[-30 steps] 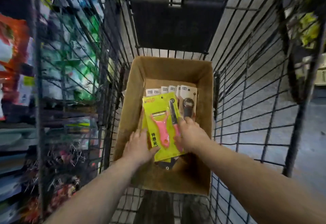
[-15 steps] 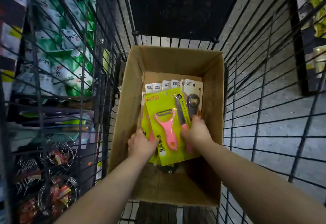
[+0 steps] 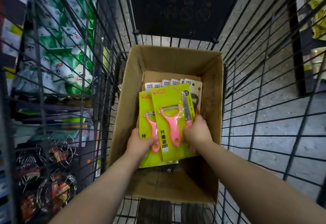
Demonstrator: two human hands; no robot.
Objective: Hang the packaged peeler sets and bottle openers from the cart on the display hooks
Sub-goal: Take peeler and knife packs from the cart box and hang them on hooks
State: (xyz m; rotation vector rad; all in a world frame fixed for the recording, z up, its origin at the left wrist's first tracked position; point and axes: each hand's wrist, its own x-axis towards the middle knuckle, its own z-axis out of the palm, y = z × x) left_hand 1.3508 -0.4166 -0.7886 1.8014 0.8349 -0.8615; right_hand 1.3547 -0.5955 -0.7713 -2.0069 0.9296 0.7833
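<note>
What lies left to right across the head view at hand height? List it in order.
Cart's left wire wall, left hand, front peeler set, right hand, cardboard box's right wall, cart's right wire wall.

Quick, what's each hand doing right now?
Left hand: grips the left green peeler pack.
Right hand: grips the front green peeler pack.

both hands, left (image 3: 139, 144) and right (image 3: 197, 133), grip green peeler sets (image 3: 169, 118) over the cardboard box (image 3: 176, 61) in the cart (image 3: 264, 100).
</note>
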